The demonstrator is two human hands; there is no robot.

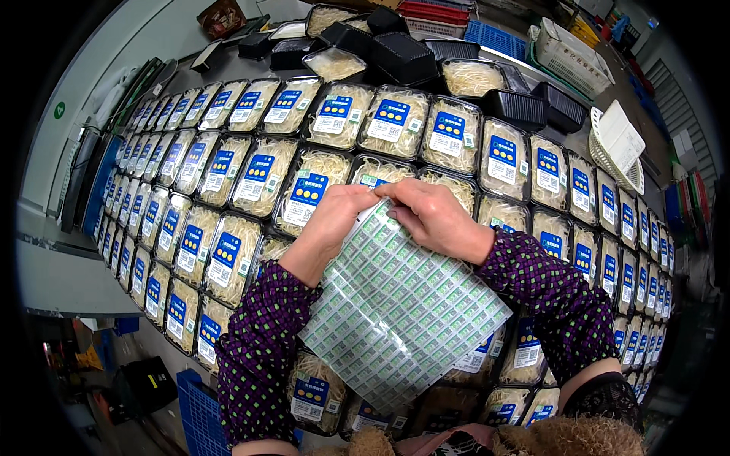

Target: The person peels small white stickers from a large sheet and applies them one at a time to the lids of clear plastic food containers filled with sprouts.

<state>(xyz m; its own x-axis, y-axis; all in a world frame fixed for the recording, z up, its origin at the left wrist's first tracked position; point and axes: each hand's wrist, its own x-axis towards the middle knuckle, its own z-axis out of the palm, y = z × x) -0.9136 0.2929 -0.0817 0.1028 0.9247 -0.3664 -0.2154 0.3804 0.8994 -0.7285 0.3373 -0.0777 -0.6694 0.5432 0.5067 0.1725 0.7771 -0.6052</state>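
Purple, green-flecked sleeves come in nearest me from the lower edge, framing a glossy green-and-white sticker sheet. It slants across the middle of my view, over the packed sprout trays, one corner pointing away; whether it rests on their film or hangs just above, I can't tell from here.

At that far corner my two hands meet, nearly touching. I have the right hand curled, thumb and forefinger pinching the edge; the left hand closes on the same corner, though its fingers are partly hidden beneath the sheet. I judge the corner is gripped from both sides for fine control, leaving the rest to lie loosely.

Around and beyond, the trays run in tight curving rows, labels uppermost, probably so each face is easy to reach. Past them, on the grey worktop, empty black trays are heaped beside open trays of sprouts, likely set back to spare room. A white basket sits to the right, with a white crate farther off.
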